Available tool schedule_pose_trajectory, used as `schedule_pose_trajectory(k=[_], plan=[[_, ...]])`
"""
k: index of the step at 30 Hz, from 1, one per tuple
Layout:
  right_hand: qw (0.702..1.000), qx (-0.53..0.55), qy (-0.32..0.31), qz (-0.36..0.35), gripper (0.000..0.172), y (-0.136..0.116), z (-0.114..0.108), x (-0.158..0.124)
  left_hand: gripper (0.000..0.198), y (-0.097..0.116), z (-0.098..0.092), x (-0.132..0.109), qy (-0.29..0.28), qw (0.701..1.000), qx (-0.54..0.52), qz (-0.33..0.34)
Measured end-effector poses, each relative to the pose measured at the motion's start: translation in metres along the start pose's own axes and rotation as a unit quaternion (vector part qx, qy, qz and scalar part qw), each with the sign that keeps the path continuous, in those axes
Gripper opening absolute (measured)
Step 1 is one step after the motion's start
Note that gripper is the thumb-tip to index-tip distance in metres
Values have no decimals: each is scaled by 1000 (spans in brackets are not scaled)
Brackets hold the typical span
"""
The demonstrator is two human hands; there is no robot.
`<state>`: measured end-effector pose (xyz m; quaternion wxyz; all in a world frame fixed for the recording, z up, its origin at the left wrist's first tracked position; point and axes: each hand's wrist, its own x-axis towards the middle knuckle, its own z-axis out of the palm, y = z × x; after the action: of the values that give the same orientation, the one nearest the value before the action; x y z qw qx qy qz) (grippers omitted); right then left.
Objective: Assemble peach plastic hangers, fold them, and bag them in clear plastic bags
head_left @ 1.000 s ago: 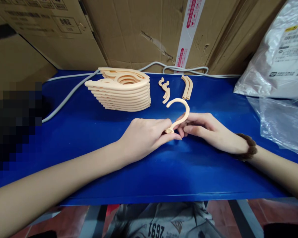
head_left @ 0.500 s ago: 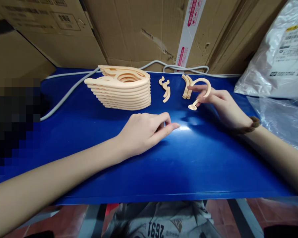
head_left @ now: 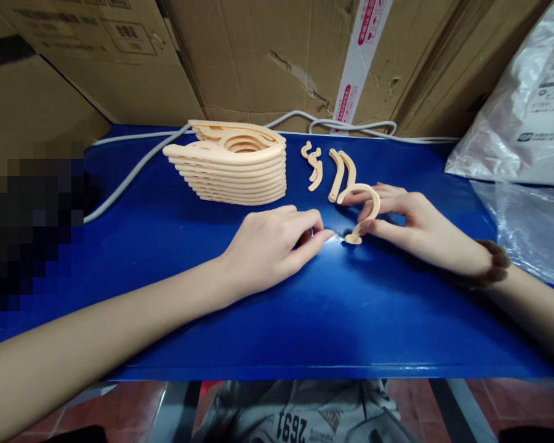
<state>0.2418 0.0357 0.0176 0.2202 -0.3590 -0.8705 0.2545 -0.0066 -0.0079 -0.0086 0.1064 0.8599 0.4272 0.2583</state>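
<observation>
My right hand holds a beige plastic hook between thumb and fingers. The hook's round end points down, just above or touching the blue table. Beside those fingertips lie two long, slightly curved beige strips, side by side. My left hand rests on the table with curled fingers, thumb near the index finger, and nothing visible in it. Behind it stands a neat stack of flat beige plastic pieces with cut-out openings. Several small curved beige pieces lie between the stack and the strips.
Cardboard boxes line the back of the blue table. A pale cable runs along the rear edge and down the left. A white plastic package and clear plastic film are at the right.
My right hand has moved toward me with the hook, lowering its round end to about table level. The two strips now lie closer to me and spread apart. My left hand stays put.
</observation>
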Motion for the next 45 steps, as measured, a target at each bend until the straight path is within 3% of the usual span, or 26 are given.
schedule_pose_trajectory(k=[3, 6, 10, 17, 25, 32, 38, 42, 45], plan=[[1000, 14, -11, -3, 21, -8, 3, -3, 23, -2, 1, 1, 25, 999, 23, 28], [998, 60, 17, 6, 20, -9, 4, -5, 17, -5, 2, 2, 38, 996, 39, 64], [997, 61, 53, -9, 18, 3, 3, -2, 26, -10, 6, 4, 11, 997, 36, 72], [996, 82, -33, -9, 20, 21, 2, 11, 44, -13, 11, 4, -22, 998, 39, 53], [992, 89, -88, -31, 20, -6, 1, -1, 39, -11, 9, 1, -17, 998, 6, 64], [996, 74, -50, -25, 21, -10, 0, -1, 36, -11, 7, 1, -17, 995, 40, 92], [990, 129, 0, 58, 20, 3, 0, 1, 26, -5, -1, 0, 39, 982, 119, 139], [979, 176, 47, 90, 26, 10, 5, 2, 22, -4, -3, -1, 106, 980, 122, 119], [977, 183, 54, 94, 26, 10, 7, 1, 23, -6, 0, 0, 87, 987, 106, 87]])
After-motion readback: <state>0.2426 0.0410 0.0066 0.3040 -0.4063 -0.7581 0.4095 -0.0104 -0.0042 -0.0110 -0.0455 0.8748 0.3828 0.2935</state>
